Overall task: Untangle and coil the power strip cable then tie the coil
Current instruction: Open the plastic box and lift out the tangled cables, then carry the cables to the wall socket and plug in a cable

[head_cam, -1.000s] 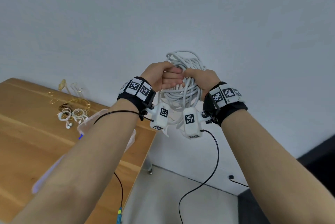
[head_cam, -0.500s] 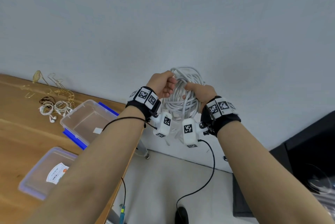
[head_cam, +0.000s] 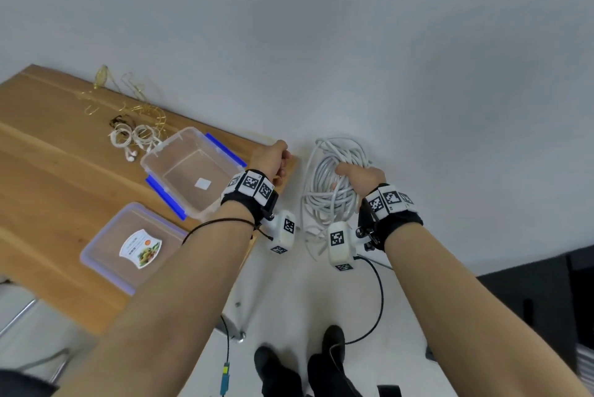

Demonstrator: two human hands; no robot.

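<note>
The white power strip cable hangs as a loose coil of several loops in mid-air, right of the table's corner. My right hand grips the coil's right side, fingers wrapped round the bundle. My left hand is off the cable, a hand's width to its left over the table's far right corner, with its fingers curled and nothing visible in them. The power strip's body and plug are not visible. Both wrists carry black bands with marker tags and white sensor units.
A wooden table fills the left. On it stand an open clear container with blue clips, its lid, white earphones and gold wire. Below are white floor, my shoes and a black cable.
Both hands held the coil together before. My left hand has let go and moved left toward the table; the coil now hangs from my right hand alone. The view tilted down.
</note>
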